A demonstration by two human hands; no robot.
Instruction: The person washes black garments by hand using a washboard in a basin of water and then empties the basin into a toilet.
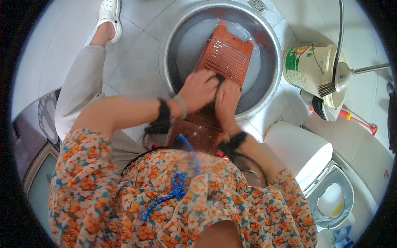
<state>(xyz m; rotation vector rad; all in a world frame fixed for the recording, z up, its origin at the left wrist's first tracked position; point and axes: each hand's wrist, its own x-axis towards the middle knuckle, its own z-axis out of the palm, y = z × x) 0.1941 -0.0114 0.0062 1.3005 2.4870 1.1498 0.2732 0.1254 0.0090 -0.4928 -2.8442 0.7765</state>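
A reddish-brown ridged washboard (229, 58) leans in a large round metal basin (163, 62), its near end reaching toward my lap. My left hand (197, 91) and my right hand (227, 101) are side by side over the middle of the board. Both are closed on a dark wet cloth (209, 108), which shows between and below them against the ridges. My hands hide most of the cloth, so its exact kind is unclear. Motion slightly blurs the fingers. Cloudy, sudsy water (190, 45) lies in the basin around the board's far end.
To the right of the basin lies a white and green bucket (304, 68), with a brush (328, 87) near its mouth. A toilet (331, 200) with a padded seat stands at the lower right. A floor drain (258, 5) is beyond the basin. My white clog (109, 18) rests on the tiles at far left.
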